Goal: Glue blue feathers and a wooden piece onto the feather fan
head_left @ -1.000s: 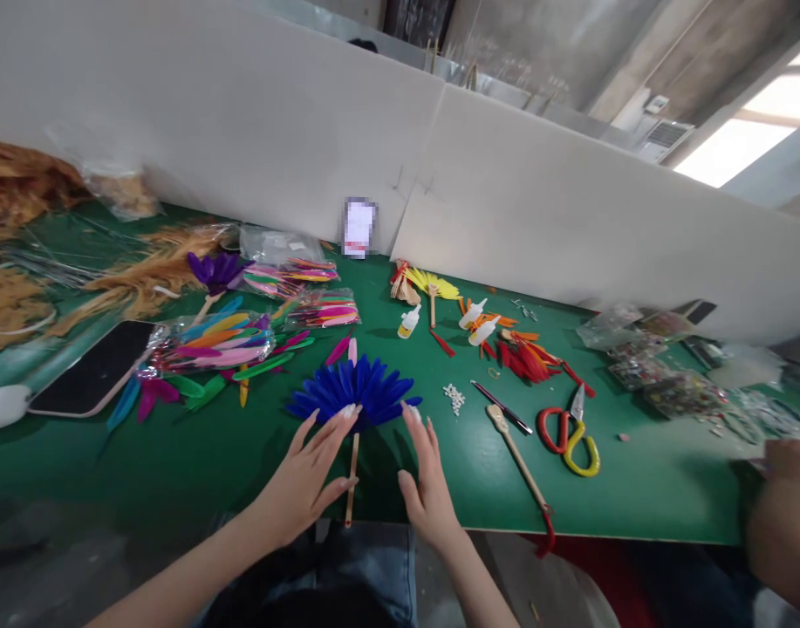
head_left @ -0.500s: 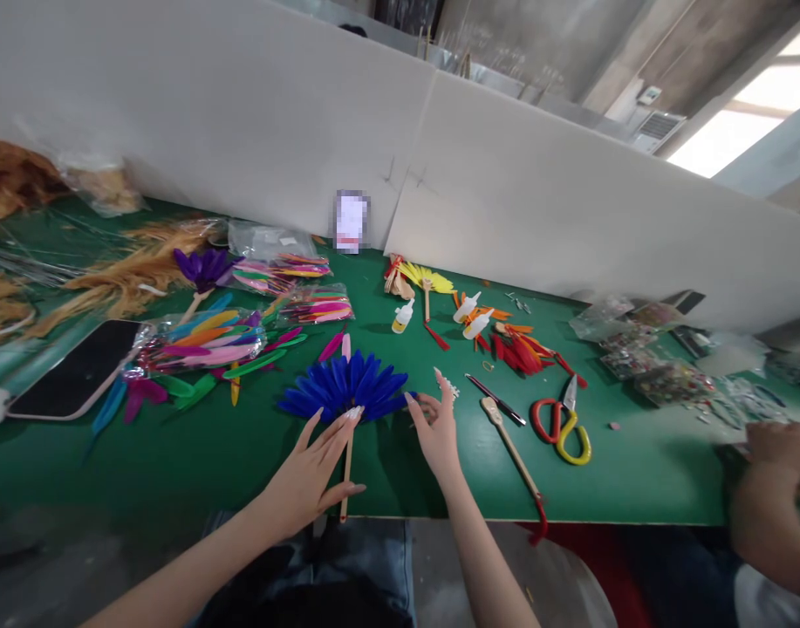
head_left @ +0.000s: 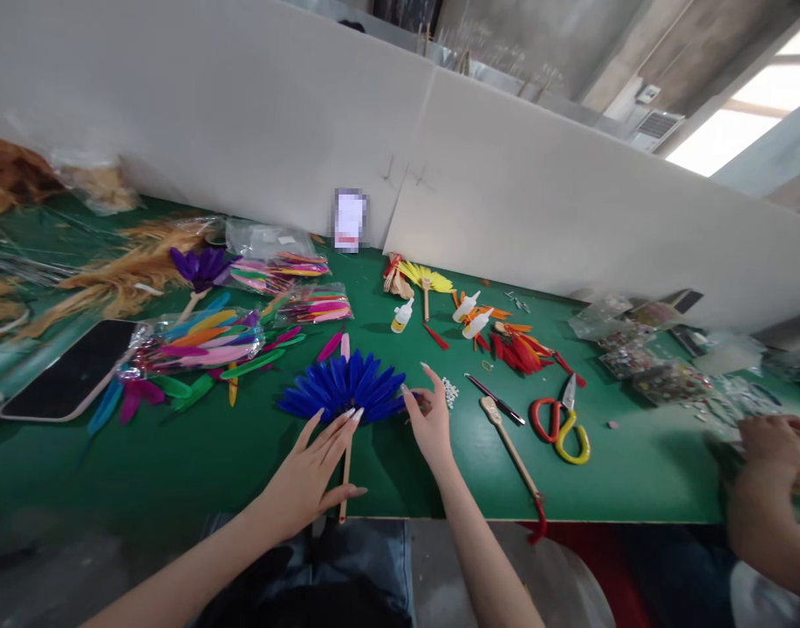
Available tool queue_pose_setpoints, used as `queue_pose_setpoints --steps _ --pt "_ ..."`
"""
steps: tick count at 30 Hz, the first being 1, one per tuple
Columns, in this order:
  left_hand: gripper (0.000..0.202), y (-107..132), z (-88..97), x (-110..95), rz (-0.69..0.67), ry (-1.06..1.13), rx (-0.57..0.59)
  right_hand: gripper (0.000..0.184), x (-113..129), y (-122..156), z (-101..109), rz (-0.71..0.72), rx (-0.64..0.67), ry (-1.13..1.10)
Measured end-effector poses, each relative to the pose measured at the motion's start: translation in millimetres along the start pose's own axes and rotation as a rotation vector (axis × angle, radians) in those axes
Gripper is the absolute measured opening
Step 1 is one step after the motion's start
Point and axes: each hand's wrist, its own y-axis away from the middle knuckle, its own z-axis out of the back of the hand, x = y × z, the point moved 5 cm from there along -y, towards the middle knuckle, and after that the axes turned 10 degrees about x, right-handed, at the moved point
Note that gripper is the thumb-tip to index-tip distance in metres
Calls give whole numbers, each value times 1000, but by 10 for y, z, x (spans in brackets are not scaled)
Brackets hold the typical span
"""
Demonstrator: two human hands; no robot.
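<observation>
A blue feather fan (head_left: 347, 384) with a thin wooden handle (head_left: 345, 471) lies on the green table in front of me. My left hand (head_left: 317, 462) rests over the fan's base, fingers stretched across the lower feathers and thumb across the handle. At the fan's right edge, my right hand (head_left: 429, 419) has its thumb and curled fingers around the tip of the outermost blue feather, with the index finger raised. Small white beads (head_left: 450, 392) lie just right of that hand. Near them are tweezers (head_left: 495, 399) and a bare wooden fan handle (head_left: 510, 445) with a red tassel.
Scissors (head_left: 563, 419) lie to the right, beyond the handle. Glue bottles (head_left: 402, 316) and a yellow fan (head_left: 429, 277) sit farther back. Bagged colored feathers (head_left: 203, 336) and a dark-screened phone (head_left: 72, 371) are left. Another person's hand (head_left: 772, 440) is at far right.
My right hand has shifted slightly left, toward the fan's edge, exposing more of the white beads. My left hand stays on the fan's base.
</observation>
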Motion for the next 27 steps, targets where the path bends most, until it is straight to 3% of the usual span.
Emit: queue_pose_setpoints --steps 3,10,16,27 --pt "83 -4 8 1 2 11 0 64 52 -64 16 -16 -34 37" --pt "85 7 -34 10 3 1 1 63 54 -249 -72 -35 63 -32" --pt "85 20 -58 13 6 18 11 56 68 -252 -68 36 17 -11" --pt "85 9 -46 12 5 5 4 57 137 -269 -57 10 4 28"
